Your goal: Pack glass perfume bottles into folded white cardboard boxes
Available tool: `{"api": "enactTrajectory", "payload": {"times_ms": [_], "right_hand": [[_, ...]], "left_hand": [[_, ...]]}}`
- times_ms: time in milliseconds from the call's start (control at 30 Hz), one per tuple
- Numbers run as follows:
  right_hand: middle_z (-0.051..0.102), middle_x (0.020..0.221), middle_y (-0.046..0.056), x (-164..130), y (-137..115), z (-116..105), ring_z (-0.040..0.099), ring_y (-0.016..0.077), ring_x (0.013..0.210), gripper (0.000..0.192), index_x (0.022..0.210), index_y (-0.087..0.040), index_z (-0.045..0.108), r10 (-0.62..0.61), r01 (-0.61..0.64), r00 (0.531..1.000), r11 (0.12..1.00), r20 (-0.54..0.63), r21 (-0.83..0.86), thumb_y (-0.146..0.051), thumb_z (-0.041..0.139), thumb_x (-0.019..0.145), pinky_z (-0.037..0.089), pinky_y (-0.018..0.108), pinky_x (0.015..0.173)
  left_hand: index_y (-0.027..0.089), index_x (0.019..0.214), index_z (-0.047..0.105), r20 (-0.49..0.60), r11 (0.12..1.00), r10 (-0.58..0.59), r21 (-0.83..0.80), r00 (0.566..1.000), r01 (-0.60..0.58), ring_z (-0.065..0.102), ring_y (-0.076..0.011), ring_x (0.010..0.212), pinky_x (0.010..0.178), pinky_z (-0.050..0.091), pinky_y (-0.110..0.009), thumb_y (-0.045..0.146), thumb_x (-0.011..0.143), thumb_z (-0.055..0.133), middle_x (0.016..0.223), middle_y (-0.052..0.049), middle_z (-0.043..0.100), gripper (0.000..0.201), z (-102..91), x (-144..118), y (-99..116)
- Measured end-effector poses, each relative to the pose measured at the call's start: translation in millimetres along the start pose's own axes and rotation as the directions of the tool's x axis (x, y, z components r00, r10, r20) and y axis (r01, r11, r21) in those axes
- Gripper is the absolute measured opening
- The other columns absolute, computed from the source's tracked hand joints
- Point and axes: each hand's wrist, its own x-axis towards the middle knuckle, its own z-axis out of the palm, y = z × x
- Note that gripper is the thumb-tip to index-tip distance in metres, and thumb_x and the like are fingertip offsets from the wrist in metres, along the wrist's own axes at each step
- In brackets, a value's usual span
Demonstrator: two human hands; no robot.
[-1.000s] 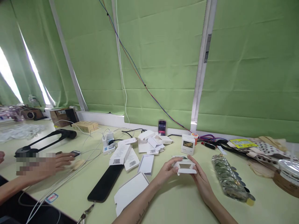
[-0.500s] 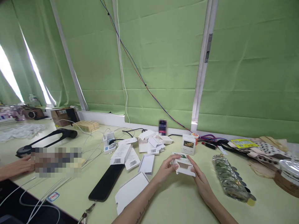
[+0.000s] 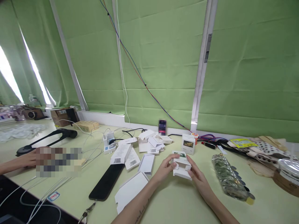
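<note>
A small white cardboard box (image 3: 181,165) with a green picture on its top is held just above the pale green table (image 3: 177,202), its flaps partly unfolded. My left hand (image 3: 164,168) grips its left side with thumb and fingers. My right hand (image 3: 198,179) holds its right side, fingers pressed on a flap. A second small white box (image 3: 188,144) with a picture stands upright behind them. Flat unfolded white cartons (image 3: 130,192) lie left of my left forearm.
A long black flat device (image 3: 106,181) lies at left-centre beside barcode-labelled boxes (image 3: 121,154). A row of round clear-wrapped discs (image 3: 227,179) lies at right. Another person's hand (image 3: 26,159) rests at far left near white cables (image 3: 39,194). Pliers (image 3: 86,213) sit at the near edge.
The box has turned and tilted between my hands, its open flap now facing down toward me. The other person's hand at far left has drawn back leftward.
</note>
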Motion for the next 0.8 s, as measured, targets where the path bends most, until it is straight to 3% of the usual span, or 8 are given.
{"api": "enactTrajectory", "payload": {"times_ms": [167, 433, 633, 800], "right_hand": [[0.028, 0.152, -0.002, 0.9, 2.4, 0.4, 0.022, 0.021, 0.141, 0.053, 0.138, -0.034, 0.042, -0.004, 0.004, 1.0, 1.0, 0.013, -0.004, -0.047, 0.051, 0.087, 0.024, 0.042, 0.113], [0.025, 0.154, -0.003, -1.2, -6.4, -0.4, 0.018, 0.0196, 0.142, 0.055, 0.141, -0.033, 0.036, 0.0, 0.0, 1.0, 1.0, 0.001, -0.024, -0.05, 0.045, 0.089, 0.02, 0.04, 0.114], [0.017, 0.156, 0.0, -1.8, -6.2, 6.0, 0.028, 0.026, 0.138, 0.072, 0.144, -0.032, 0.03, -0.092, 0.085, 0.994, 0.989, 0.056, 0.121, -0.055, 0.055, 0.081, 0.037, 0.039, 0.105], [0.02, 0.155, 0.001, -3.0, -11.8, 5.9, 0.024, 0.025, 0.14, 0.065, 0.143, -0.033, 0.033, -0.059, 0.055, 0.997, 0.996, 0.052, 0.075, -0.047, 0.055, 0.084, 0.035, 0.04, 0.107]], "left_hand": [[0.023, 0.118, 0.06, -0.03, 0.994, 0.061, 0.096, 0.998, -0.058, 0.045, -0.0269, 0.121, 0.096, 0.041, -0.036, 0.049, 0.085, 0.053, 0.131, -0.011, 0.049, 0.043, 3.2, -0.9, 3.7], [0.022, 0.118, 0.06, -0.034, 0.995, 0.056, 0.09, 0.998, -0.052, 0.045, -0.0268, 0.122, 0.096, 0.041, -0.035, 0.05, 0.085, 0.053, 0.132, -0.011, 0.047, 0.044, 5.1, -0.1, 3.7], [0.022, 0.115, 0.061, -0.038, 0.989, 0.099, 0.111, 0.994, -0.095, 0.044, -0.027, 0.122, 0.094, 0.041, -0.034, 0.05, 0.086, 0.05, 0.129, -0.011, 0.049, 0.041, 5.4, -0.5, 4.7], [0.022, 0.113, 0.061, -0.048, 0.987, 0.121, 0.115, 0.991, -0.115, 0.044, -0.0278, 0.12, 0.095, 0.041, -0.036, 0.05, 0.087, 0.049, 0.127, -0.011, 0.049, 0.04, 6.6, -1.0, 2.3]]}}
